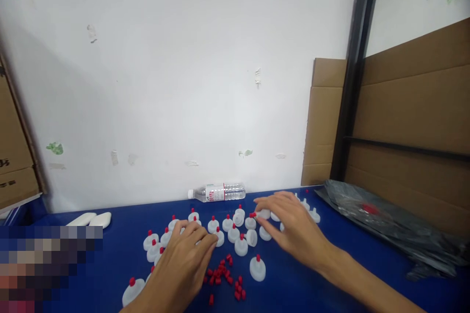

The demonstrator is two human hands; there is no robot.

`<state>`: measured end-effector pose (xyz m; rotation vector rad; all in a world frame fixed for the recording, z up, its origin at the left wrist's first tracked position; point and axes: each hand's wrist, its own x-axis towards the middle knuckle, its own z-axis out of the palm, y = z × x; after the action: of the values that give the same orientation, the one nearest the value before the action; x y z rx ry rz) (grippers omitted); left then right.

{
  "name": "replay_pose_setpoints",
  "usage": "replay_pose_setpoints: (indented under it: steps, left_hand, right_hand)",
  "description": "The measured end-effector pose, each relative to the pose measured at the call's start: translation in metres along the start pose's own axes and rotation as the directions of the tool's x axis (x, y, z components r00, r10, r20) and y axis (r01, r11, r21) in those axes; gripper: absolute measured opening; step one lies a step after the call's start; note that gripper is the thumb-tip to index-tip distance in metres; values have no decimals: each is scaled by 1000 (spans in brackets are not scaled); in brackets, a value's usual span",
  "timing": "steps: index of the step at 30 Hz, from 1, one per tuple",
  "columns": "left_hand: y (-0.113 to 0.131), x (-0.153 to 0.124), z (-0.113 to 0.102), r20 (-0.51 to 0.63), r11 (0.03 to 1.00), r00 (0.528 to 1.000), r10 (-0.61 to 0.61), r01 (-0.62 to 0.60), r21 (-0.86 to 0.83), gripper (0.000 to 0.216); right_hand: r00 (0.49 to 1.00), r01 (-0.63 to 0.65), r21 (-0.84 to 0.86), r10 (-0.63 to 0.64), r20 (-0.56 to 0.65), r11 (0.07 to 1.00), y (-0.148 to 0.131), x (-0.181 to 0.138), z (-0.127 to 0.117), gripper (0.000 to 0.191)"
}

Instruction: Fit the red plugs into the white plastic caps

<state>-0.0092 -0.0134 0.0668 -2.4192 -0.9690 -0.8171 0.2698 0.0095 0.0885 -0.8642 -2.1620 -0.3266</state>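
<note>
Head view. Blue table (110,254) against a white wall (165,83). Left hand (183,259) lies palm down over the near-left part of a cluster of white caps (235,232), each topped with a red tip; fingers loosely curled, tips touching or just over a cap near the cluster's middle. Cannot tell whether anything is pinched beneath them.

Right hand (293,227) reaches in from the right, palm down, fingers spread and nearly flat, fingertips resting on caps at the far-right side of the cluster. No grasp visible; the hand looks open.

Loose red plugs (223,276) lie scattered on the table just in front of the left hand, between the two forearms. One capped piece (257,268) stands apart, near the plugs.

Behind the cluster, a clear water bottle (217,192) lies on its side at the wall. Two white oblong pieces (91,219) at far left. Crumpled dark plastic bag (389,225) on the right, cardboard sheets (414,107) behind it.
</note>
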Motion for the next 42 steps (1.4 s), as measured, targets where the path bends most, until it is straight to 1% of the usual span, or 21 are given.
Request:
replay_pose_setpoints:
  steps: [3, 7, 12, 14, 19, 23, 27, 29, 32, 37, 42]
  left_hand:
    - [-5, -4, 7, 88, 1000, 996, -17, 16, 5, 26]
    - [-6, -10, 17, 159, 998, 987, 8, 1, -57, 29]
    - [-11, -15, 25, 198, 992, 976, 93, -74, -103, 47]
    - [-12, -15, 25, 213, 991, 972, 100, -77, -110, 45]
    - [-10, -13, 21, 299, 992, 952, 63, -28, -120, 33]
    - [-8, -12, 21, 314, 992, 948, 48, -9, -125, 29]
    - [-9, -12, 21, 329, 991, 944, 35, 9, -132, 23]
    - [-9, -11, 20, 329, 991, 943, 36, 10, -136, 20]
    - [-9, -10, 19, 323, 989, 945, 45, 4, -150, 19]
    - [-6, -10, 17, 338, 987, 940, 40, 16, -161, 22]
    - [-6, -12, 19, 316, 986, 948, 32, 22, -166, 24]
  right_hand:
    - [991, -117, -78, 121, 49, 990, 25, 0, -1, 6]
    - [969, -188, -175, 211, 127, 966, 44, -3, 4, 12]
    - [941, -213, -193, 254, 222, 958, 53, -8, 10, 16]
    - [929, -217, -197, 265, 260, 956, 55, -9, 13, 16]
    - [901, -229, -182, 279, 332, 956, 59, -12, 22, 13]
    - [885, -256, -164, 299, 357, 953, 57, -11, 21, 16]
    - [882, -309, -192, 356, 309, 932, 53, -5, 8, 31]
    - [878, -315, -208, 367, 307, 926, 53, -4, 3, 37]
    - [863, -295, -231, 363, 352, 927, 56, -7, 5, 42]
    - [823, -255, -260, 350, 448, 932, 66, -18, 17, 47]
    - [809, -240, -258, 340, 480, 936, 69, -19, 18, 48]
